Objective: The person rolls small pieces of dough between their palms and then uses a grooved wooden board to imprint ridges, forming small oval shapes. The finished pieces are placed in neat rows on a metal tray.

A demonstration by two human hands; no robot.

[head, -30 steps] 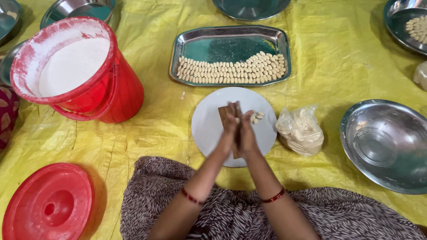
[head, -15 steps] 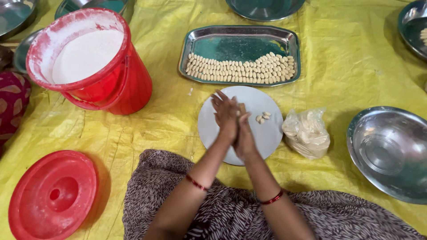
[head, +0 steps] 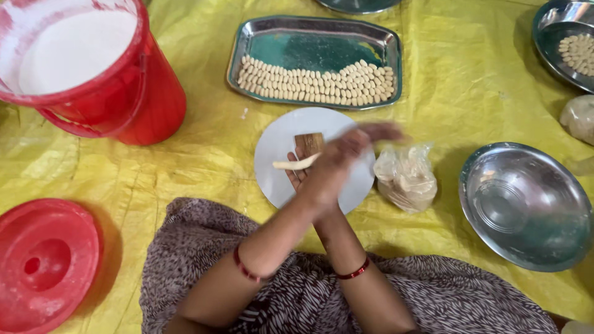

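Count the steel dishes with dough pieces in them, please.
2. A rectangular tray lies beyond the white plate; a round dish sits at the top right corner, cut by the frame.
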